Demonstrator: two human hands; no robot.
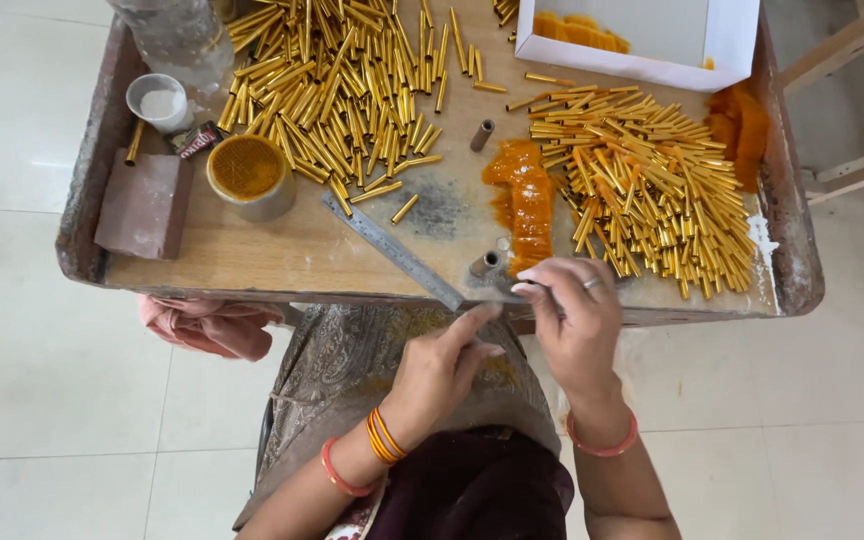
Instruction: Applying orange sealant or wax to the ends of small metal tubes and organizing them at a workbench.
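Observation:
My right hand (577,318) is at the table's front edge. Its fingertips pinch a thin grey tool beside a small brown tube (487,263) that stands upright. My left hand (445,365) is just below the edge, index finger and thumb stretched toward the near end of a steel ruler (392,250), and I see nothing in it. A heap of orange paper strips (524,200) lies just behind the small tube. Gold tubes are piled on the right (642,190) and on the far left (342,90).
Along the worn wooden table's (252,255) left side are a round tin of orange material (249,176), a brown block (144,205), a small white cup (159,100) and a plastic bottle (177,35). A white box (727,40) sits far right. A pink cloth (212,325) hangs below.

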